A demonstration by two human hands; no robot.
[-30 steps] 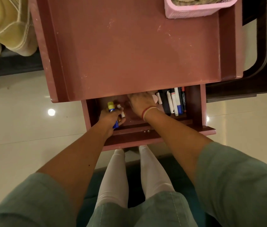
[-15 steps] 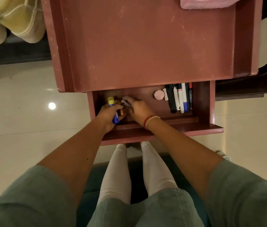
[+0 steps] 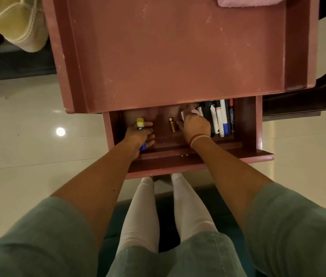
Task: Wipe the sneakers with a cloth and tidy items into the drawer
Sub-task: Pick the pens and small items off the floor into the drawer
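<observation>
Tidying small items into the open drawer (image 3: 248,124), pulled out beneath the counter (image 3: 178,56). A glue stick (image 3: 140,122) is gripped by the curled fingers of the left hand (image 3: 138,134) at the drawer's left end. Its long axis runs front to back, and the yellow cap is pointed toward the drawer's back. The right hand (image 3: 195,124) is laid over small items just beside the row of markers (image 3: 223,118); whether anything is pinched under its fingers cannot be told. A small gold cylinder (image 3: 171,124) lies between the hands, parallel to the glue stick and just beside the right thumb. Risks, as judged: the cylinder may be nudged and rolled sideways by the right hand, and the glue stick may roll if released on its round side. The sneakers (image 3: 18,23) are seen well apart, at upper left
</observation>
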